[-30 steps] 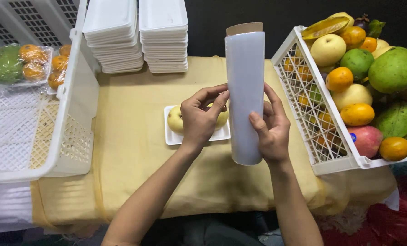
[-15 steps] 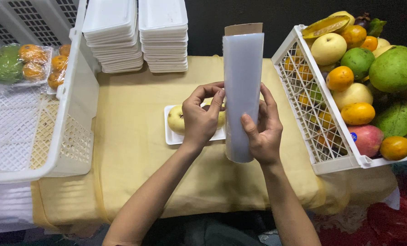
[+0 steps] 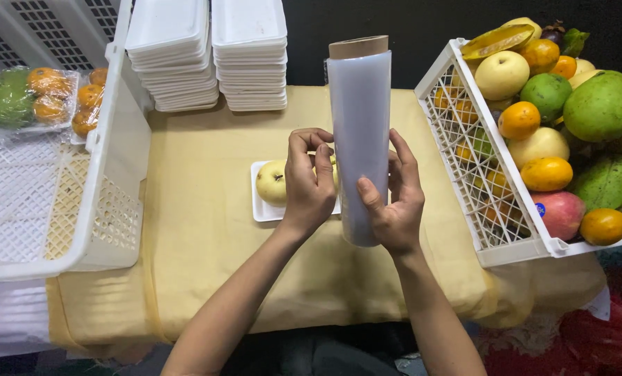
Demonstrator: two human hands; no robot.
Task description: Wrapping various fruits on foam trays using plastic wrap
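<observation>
A tall roll of clear cling film [image 3: 359,118] on a brown cardboard core stands upright in the middle of the table. My right hand [image 3: 394,205] grips its lower part from the right. My left hand [image 3: 309,182] is at the roll's left side, fingertips pinching at the film's surface. Behind my left hand lies a small white foam tray [image 3: 261,209] holding a pale yellow apple [image 3: 271,182]; a second fruit on it is mostly hidden by my hand.
A white crate [image 3: 464,146] heaped with mangoes, oranges and apples stands at the right. A white crate [image 3: 95,174] at the left holds wrapped fruit trays [image 3: 25,97]. Two stacks of white foam trays [image 3: 210,52] stand at the back. A yellow cloth [image 3: 199,237] covers the table.
The roll has shifted slightly left. My left hand's fingers have moved closer onto the film's surface; my right hand stays on the lower part.
</observation>
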